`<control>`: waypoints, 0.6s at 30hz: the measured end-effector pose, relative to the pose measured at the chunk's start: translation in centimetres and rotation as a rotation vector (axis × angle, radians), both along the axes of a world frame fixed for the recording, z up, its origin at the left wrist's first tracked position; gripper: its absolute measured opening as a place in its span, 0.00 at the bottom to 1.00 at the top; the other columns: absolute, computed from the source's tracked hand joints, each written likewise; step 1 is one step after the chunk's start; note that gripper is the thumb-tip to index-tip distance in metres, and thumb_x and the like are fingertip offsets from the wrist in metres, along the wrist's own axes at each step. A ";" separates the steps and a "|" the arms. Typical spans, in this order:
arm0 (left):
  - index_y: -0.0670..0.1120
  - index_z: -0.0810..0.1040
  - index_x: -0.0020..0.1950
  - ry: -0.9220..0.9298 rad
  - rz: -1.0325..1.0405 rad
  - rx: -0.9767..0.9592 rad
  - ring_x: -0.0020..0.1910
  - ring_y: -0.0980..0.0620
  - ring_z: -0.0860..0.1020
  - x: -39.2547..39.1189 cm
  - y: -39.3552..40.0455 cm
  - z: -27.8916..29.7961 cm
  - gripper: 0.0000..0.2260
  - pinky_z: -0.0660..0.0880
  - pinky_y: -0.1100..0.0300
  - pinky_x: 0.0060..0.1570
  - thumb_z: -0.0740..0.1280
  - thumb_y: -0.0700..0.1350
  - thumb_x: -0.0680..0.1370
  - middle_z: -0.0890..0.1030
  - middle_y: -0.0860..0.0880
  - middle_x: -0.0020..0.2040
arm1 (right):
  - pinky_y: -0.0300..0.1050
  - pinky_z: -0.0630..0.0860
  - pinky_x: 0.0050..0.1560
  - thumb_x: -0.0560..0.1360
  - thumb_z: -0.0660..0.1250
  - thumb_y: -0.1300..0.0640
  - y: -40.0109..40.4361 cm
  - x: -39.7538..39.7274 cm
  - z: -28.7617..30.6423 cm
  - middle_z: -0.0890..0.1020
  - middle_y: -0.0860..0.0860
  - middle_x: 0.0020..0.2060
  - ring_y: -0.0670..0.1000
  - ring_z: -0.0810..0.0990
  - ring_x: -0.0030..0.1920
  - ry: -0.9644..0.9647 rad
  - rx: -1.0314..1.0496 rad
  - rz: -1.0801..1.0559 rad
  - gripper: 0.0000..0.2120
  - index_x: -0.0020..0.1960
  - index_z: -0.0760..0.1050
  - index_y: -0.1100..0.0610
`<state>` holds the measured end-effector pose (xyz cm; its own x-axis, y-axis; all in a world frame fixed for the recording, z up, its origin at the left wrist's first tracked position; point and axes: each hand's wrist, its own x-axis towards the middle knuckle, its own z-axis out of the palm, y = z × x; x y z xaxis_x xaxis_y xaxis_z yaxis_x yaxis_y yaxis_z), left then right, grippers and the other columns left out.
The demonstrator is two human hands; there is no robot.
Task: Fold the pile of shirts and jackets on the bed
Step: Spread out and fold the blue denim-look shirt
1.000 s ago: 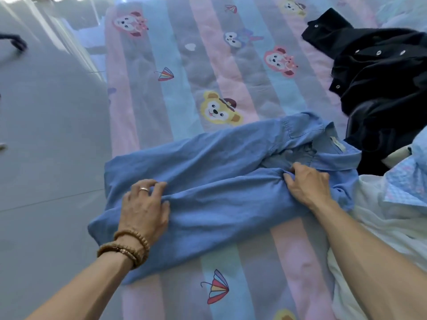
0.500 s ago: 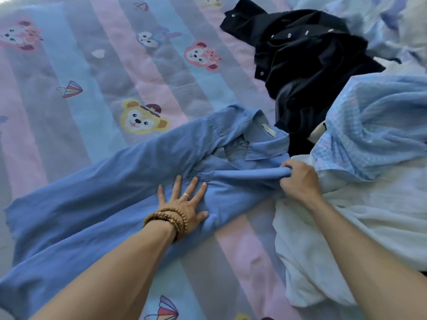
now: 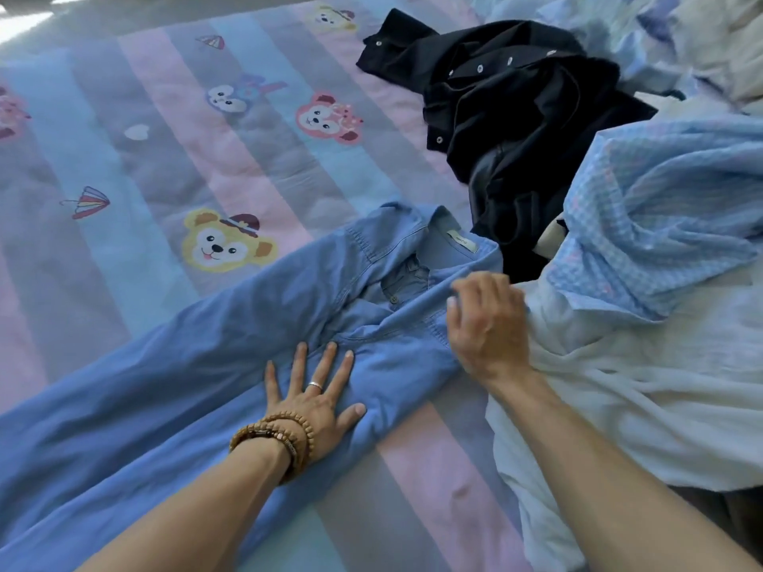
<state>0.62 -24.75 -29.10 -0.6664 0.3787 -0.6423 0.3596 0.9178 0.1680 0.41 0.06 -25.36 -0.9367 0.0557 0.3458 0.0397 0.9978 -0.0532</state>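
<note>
A blue denim shirt (image 3: 173, 390) lies lengthwise across the striped bed cover, collar and label toward the right, its near side folded over. My left hand (image 3: 318, 400) presses flat on the shirt's chest with fingers spread; it wears a ring and bead bracelets. My right hand (image 3: 487, 328), slightly blurred, has its fingers curled on the folded shoulder edge just below the collar. A black jacket (image 3: 516, 113) with snap buttons lies crumpled behind the collar. A light-blue checked shirt (image 3: 660, 208) rests on a white garment (image 3: 644, 398) at the right.
The bed cover (image 3: 198, 130) has pink, blue and grey stripes with cartoon bears and umbrellas. More pale clothes (image 3: 710, 39) are heaped at the far right corner. The left half of the cover holds only the blue shirt's lower part.
My left hand slid from the shirt's hem up to its chest and spread flat. My right hand stayed at the shoulder by the collar. The view swung right toward the pile.
</note>
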 end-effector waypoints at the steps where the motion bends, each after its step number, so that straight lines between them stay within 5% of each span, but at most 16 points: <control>1: 0.62 0.29 0.74 -0.006 0.000 0.010 0.72 0.46 0.25 0.0 -0.1 -0.1 0.31 0.28 0.34 0.67 0.44 0.68 0.78 0.28 0.59 0.74 | 0.54 0.69 0.44 0.75 0.61 0.54 -1.5 1.5 -1.2 0.78 0.55 0.43 0.59 0.76 0.45 -0.104 0.031 0.176 0.09 0.48 0.76 0.58; 2: 0.62 0.30 0.74 -0.011 -0.008 0.013 0.72 0.46 0.25 -0.1 -0.2 -0.1 0.31 0.28 0.34 0.66 0.44 0.68 0.78 0.27 0.59 0.74 | 0.54 0.69 0.47 0.75 0.60 0.52 -2.4 2.7 -2.1 0.79 0.55 0.45 0.58 0.78 0.46 -0.234 0.057 0.221 0.12 0.50 0.77 0.58; 4: 0.62 0.30 0.74 -0.030 -0.021 0.023 0.72 0.46 0.24 -0.4 -0.3 -0.1 0.32 0.27 0.35 0.66 0.44 0.68 0.78 0.26 0.60 0.73 | 0.55 0.68 0.59 0.77 0.58 0.49 -1.6 3.2 -2.6 0.79 0.56 0.57 0.58 0.78 0.57 -0.426 0.027 -0.082 0.18 0.60 0.75 0.57; 6: 0.62 0.31 0.75 -0.048 -0.030 0.052 0.71 0.46 0.24 -0.5 -0.5 -0.3 0.32 0.26 0.35 0.66 0.44 0.68 0.78 0.27 0.59 0.74 | 0.56 0.64 0.65 0.79 0.58 0.50 -0.6 3.2 -1.7 0.72 0.57 0.68 0.58 0.71 0.67 -0.494 -0.026 -0.430 0.20 0.68 0.68 0.59; 8: 0.61 0.32 0.75 -0.070 -0.054 0.087 0.72 0.46 0.24 -0.7 -0.8 -0.1 0.32 0.26 0.36 0.65 0.45 0.68 0.78 0.28 0.58 0.75 | 0.56 0.62 0.68 0.79 0.60 0.52 -2.8 3.7 -0.3 0.65 0.58 0.73 0.59 0.64 0.72 -0.472 -0.122 -0.455 0.23 0.72 0.64 0.59; 11: 0.59 0.35 0.77 -0.015 -0.175 0.181 0.74 0.47 0.27 -0.8 -2.6 0.6 0.32 0.28 0.39 0.68 0.47 0.66 0.79 0.32 0.57 0.77 | 0.52 0.62 0.69 0.79 0.64 0.54 -10.5 5.9 0.5 0.66 0.58 0.73 0.59 0.64 0.72 -0.343 -0.472 -0.496 0.27 0.74 0.63 0.61; 15: 0.55 0.41 0.79 0.145 -0.572 0.236 0.77 0.47 0.36 -1.2 -11.1 0.8 0.31 0.37 0.42 0.73 0.49 0.62 0.80 0.39 0.53 0.79 | 0.48 0.62 0.70 0.75 0.70 0.54 -20.6 9.5 -1.0 0.69 0.59 0.70 0.58 0.67 0.70 -0.250 -0.846 -0.887 0.33 0.74 0.62 0.63; 18: 0.49 0.61 0.75 0.211 -0.740 0.370 0.74 0.44 0.64 -2.3 -19.8 0.9 0.38 0.63 0.45 0.68 0.69 0.61 0.69 0.67 0.48 0.74 | 0.54 0.76 0.58 0.68 0.76 0.54 -28.4 10.8 -2.3 0.81 0.57 0.56 0.59 0.80 0.57 -0.030 -1.082 -1.210 0.23 0.60 0.75 0.60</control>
